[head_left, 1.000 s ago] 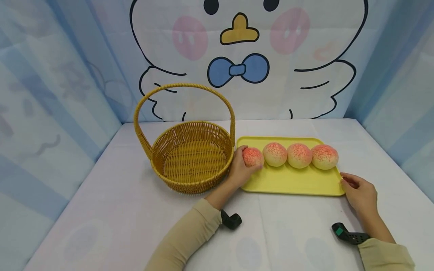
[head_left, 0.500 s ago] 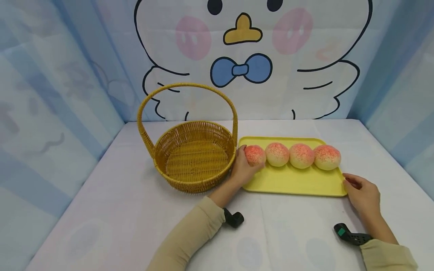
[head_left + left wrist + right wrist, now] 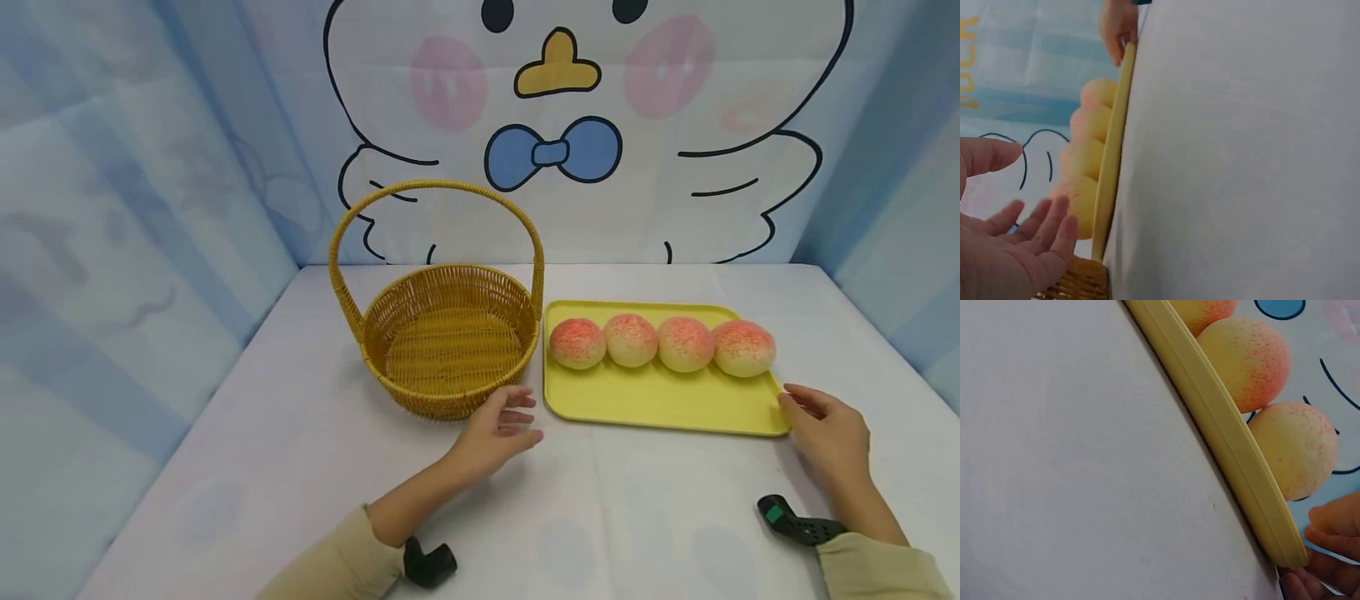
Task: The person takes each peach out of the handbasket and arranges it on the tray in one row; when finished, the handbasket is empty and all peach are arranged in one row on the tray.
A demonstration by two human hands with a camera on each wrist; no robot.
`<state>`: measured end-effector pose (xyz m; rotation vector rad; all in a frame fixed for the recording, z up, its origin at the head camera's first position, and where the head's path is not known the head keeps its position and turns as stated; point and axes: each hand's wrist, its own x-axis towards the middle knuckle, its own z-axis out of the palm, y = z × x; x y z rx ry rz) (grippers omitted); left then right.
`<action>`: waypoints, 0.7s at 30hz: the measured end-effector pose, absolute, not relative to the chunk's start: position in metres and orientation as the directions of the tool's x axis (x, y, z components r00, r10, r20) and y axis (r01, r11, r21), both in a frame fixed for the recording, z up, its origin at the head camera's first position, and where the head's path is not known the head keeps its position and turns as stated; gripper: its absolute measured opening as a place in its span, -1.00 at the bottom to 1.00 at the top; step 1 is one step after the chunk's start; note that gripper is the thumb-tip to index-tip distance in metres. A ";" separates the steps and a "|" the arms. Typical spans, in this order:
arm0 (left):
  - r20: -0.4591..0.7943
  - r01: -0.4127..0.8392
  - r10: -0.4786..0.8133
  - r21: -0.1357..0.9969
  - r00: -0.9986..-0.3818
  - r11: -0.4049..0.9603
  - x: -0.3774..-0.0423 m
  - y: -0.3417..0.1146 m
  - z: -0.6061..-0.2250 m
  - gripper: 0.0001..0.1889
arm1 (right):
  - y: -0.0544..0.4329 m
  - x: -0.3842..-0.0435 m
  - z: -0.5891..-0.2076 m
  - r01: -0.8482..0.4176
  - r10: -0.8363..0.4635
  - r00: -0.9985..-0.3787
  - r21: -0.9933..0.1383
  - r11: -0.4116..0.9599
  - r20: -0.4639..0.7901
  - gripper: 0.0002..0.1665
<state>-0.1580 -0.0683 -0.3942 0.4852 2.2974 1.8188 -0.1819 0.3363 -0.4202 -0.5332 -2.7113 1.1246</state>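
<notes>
Several pinkish-red and cream peaches sit in a row along the back of a yellow tray. My left hand is in front of the wicker basket, its fingers spread and loosely bent, holding nothing. In the left wrist view that left hand shows its palm side, thumb apart from the fingers. At the tray's front right corner, my right hand holds the rim with thumb and fingers. The right wrist view shows those fingers close at the tray's end, partly cut off.
The basket's tall arched handle rises left of the tray. A white cloth covers the table. Behind stands a curtain with a cartoon bird. Black wrist devices sit on both arms.
My left hand has let go of the leftmost peach and drawn back toward the front left, off the tray. The right hand stays at the tray's corner. The head view has shifted slightly.
</notes>
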 end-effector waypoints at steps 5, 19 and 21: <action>0.168 0.209 0.325 0.973 -0.931 0.096 -0.160 -0.088 -0.386 -0.76 | 0.341 -0.178 -0.417 0.305 0.419 -0.907 -0.735 0.605 -0.032 -0.28; 0.284 0.315 0.263 0.946 -0.922 0.082 -0.166 -0.105 -0.368 -0.83 | 0.324 -0.181 -0.404 0.444 0.581 -0.804 -0.776 0.448 -0.125 -0.24; 0.282 0.313 0.255 0.945 -0.925 0.090 -0.166 -0.107 -0.368 -0.85 | 0.320 -0.183 -0.405 0.428 0.563 -0.818 -0.779 0.458 -0.118 -0.26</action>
